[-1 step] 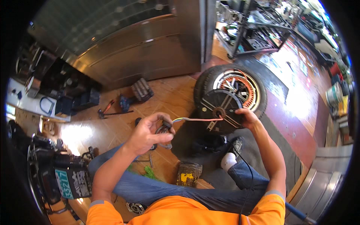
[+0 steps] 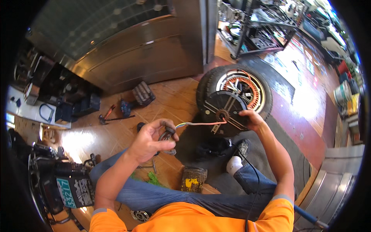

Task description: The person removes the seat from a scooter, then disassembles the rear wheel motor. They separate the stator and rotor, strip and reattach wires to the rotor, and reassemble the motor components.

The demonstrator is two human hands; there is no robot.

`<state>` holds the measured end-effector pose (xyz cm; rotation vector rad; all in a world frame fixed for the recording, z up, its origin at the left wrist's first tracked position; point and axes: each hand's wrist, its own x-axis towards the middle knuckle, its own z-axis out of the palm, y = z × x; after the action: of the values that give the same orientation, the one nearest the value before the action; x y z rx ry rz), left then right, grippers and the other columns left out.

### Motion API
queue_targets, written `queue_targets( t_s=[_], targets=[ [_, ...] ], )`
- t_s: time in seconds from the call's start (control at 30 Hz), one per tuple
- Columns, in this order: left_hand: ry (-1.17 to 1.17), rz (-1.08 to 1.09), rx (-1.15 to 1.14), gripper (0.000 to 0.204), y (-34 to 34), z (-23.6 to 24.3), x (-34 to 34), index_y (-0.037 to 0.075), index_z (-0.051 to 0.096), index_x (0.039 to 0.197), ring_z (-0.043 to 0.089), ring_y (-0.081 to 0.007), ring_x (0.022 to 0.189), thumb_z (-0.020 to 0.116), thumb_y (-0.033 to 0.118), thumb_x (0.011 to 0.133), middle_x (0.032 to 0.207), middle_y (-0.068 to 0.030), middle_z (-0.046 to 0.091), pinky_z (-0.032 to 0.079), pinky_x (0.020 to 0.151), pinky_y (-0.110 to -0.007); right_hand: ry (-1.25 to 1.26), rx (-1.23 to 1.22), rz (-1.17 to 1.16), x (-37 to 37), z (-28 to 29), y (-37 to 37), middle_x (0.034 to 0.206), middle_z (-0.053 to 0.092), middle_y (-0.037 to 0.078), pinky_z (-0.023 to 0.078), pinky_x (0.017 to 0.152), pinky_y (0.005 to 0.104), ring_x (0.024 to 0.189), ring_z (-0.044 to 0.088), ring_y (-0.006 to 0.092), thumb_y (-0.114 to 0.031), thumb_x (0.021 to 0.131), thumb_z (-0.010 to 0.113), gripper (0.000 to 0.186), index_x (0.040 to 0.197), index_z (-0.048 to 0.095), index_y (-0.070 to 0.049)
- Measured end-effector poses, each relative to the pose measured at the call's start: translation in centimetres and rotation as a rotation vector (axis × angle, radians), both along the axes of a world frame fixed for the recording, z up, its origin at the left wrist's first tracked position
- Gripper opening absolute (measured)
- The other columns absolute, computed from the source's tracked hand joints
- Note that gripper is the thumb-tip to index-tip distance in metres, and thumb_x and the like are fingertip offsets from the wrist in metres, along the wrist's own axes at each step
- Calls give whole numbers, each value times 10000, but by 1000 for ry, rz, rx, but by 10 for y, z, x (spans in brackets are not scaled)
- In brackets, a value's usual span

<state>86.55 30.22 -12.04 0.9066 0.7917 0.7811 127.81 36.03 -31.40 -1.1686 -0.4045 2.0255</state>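
My left hand (image 2: pixel 152 143) is closed on a dark bundle of wire ends and connectors (image 2: pixel 167 134). A pinkish cable (image 2: pixel 206 123) runs from the bundle, splitting into thin coloured wires near it, to the centre of a round black hub cover (image 2: pixel 215 103). My right hand (image 2: pixel 253 120) grips the right rim of this cover, which is tilted against the front of a wheel with a black tyre (image 2: pixel 262 89). Inside the wheel an orange-coloured ring (image 2: pixel 253 96) shows within a pale rim.
A blue drill (image 2: pixel 125 108), a hammer (image 2: pixel 103 120) and a grey ribbed object (image 2: pixel 143 92) lie on the left floor. A dark scooter (image 2: pixel 40 181) stands left, a worn block (image 2: pixel 193 179) between my legs. A metal door (image 2: pixel 131 50) and tool cart (image 2: pixel 266 42) stand behind.
The view has shifted slightly, so most things sit a little higher and further left in the picture. Both hands keep nearly the same grip and position.
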Motion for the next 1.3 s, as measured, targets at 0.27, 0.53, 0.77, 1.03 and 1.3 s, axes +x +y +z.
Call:
queue_targets(
  t_s=[0.27, 0.53, 0.77, 1.03, 1.3],
  targets=[
    [-55, 66, -85, 360, 3, -4, 10, 50, 636, 1205, 660, -146, 928, 750, 25, 864, 1017, -35, 660, 540, 819, -261, -410, 238, 52, -10, 19, 2, 1113, 675, 128, 518, 898, 379, 1017, 651, 234, -115, 810, 717, 503, 1281, 577, -10],
    [-239, 94, -227, 306, 16, 1, 27, 90, 639, 1196, 680, -173, 923, 720, 48, 904, 979, -42, 690, 542, 766, -242, -1148, 606, 22, -38, 39, -1, 1251, 588, 220, 448, 1018, 392, 1162, 583, 323, -194, 757, 769, 715, 1388, 492, -3],
    [-257, 36, -174, 356, 25, 19, 39, 39, 601, 1248, 669, -190, 944, 711, 62, 911, 1045, -79, 678, 551, 775, -246, -891, 1301, 72, -131, 143, -26, 1240, 582, 208, 432, 1022, 404, 1181, 562, 331, -246, 969, 626, 412, 1289, 575, 8],
    [-245, 114, 5, 318, 23, 0, 36, 50, 547, 1322, 668, -215, 1040, 527, 185, 1035, 1123, -113, 681, 527, 909, -349, -407, 898, 28, -159, 164, -20, 953, 651, 25, 478, 794, 257, 875, 581, 100, -115, 998, 606, 209, 1147, 622, 31],
    [-518, 33, -305, 320, 20, -28, 30, 48, 513, 1331, 661, -244, 1018, 471, 171, 1039, 1155, -163, 666, 534, 922, -366, -237, 866, -148, -145, 165, -16, 961, 599, -10, 439, 789, 212, 850, 538, 64, -149, 1004, 606, 203, 1148, 558, -14]
  ],
)
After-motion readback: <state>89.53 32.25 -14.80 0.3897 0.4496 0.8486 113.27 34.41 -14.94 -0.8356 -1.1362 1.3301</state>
